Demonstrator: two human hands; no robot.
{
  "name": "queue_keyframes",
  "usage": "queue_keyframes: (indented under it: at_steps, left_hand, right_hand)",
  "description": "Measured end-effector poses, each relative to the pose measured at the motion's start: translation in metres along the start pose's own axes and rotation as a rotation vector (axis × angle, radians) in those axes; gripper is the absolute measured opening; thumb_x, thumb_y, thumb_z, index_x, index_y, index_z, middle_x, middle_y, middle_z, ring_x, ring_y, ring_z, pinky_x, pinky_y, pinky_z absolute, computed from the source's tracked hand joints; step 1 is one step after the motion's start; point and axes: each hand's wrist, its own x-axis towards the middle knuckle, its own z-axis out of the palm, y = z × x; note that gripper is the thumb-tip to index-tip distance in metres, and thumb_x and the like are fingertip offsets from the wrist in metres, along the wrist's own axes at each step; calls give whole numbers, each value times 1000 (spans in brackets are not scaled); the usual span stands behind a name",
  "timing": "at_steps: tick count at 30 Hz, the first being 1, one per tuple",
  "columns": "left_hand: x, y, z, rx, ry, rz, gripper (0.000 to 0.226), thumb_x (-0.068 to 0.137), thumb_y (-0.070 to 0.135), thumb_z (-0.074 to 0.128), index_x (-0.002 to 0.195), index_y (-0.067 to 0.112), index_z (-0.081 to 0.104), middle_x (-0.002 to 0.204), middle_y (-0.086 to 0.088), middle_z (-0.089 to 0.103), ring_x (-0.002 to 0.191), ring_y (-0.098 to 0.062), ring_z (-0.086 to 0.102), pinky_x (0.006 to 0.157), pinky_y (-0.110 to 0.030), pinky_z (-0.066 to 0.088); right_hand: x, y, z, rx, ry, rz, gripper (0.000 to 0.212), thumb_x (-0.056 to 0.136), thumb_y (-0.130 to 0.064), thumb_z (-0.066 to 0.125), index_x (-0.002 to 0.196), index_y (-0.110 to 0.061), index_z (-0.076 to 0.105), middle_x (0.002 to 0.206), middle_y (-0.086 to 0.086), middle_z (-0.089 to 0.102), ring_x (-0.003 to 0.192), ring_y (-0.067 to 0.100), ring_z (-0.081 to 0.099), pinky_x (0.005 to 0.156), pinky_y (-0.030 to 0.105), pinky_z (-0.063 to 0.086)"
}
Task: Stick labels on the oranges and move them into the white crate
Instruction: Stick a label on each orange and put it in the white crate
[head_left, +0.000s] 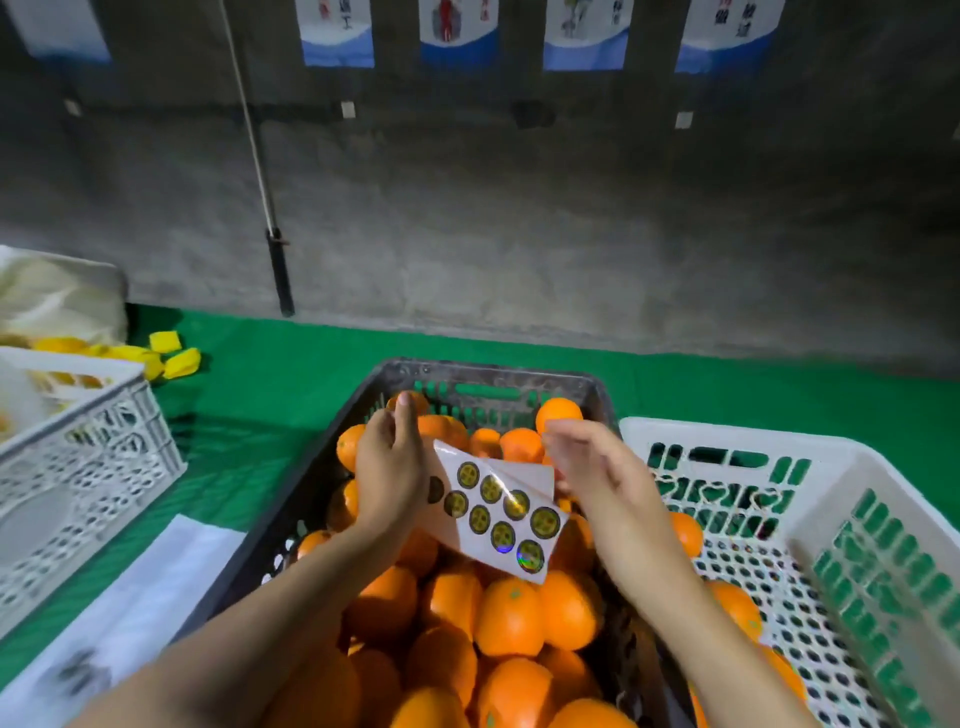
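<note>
A dark crate in the middle is heaped with oranges. Above it my left hand holds a white label sheet carrying several round gold stickers. My right hand is at the sheet's upper right corner, fingers curled on its edge, blurred by motion. To the right stands the white crate, with a few oranges lying along its left side.
A second white latticed crate sits at the left on the green table cover, with yellow pieces behind it. A white sheet of paper lies by the dark crate. A grey wall rises behind the table.
</note>
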Motion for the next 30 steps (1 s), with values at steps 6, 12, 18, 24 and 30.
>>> queue_keyframes:
  at_steps: [6,12,18,24,30]
  left_hand:
    - [5,-1,-3,-17,79,-63,46,104,42,40,68,13,40,63,-3,43,49,2,43,51,-24,33]
    - [-9,7,-1,-14,-62,18,32,102,47,39,84,22,46,75,4,50,68,-11,53,61,-33,45]
    - [-20,22,-17,393,-163,610,18,94,34,54,101,19,61,107,2,62,101,-21,53,86,-37,39]
    - [-26,2,-39,450,-505,501,49,86,67,50,121,34,57,122,20,53,118,-7,45,103,-33,32]
    - [-20,-11,-53,368,-626,429,41,82,63,65,113,36,64,107,23,55,110,-8,51,95,-30,38]
  right_hand:
    - [-8,23,32,58,-101,82,66,82,-39,80,135,-50,44,121,-43,54,112,-13,58,83,13,53]
    - [-7,19,28,115,194,159,55,87,-4,75,135,-23,55,120,4,69,98,13,72,77,30,61]
    - [-15,16,32,143,328,216,40,88,3,70,126,-9,60,108,11,74,95,22,74,87,45,60]
    - [-25,10,28,209,314,214,43,88,-5,73,126,-20,58,109,6,75,98,23,73,88,46,59]
    - [-34,5,35,216,265,214,54,89,0,70,138,-14,50,113,13,73,101,28,72,87,45,60]
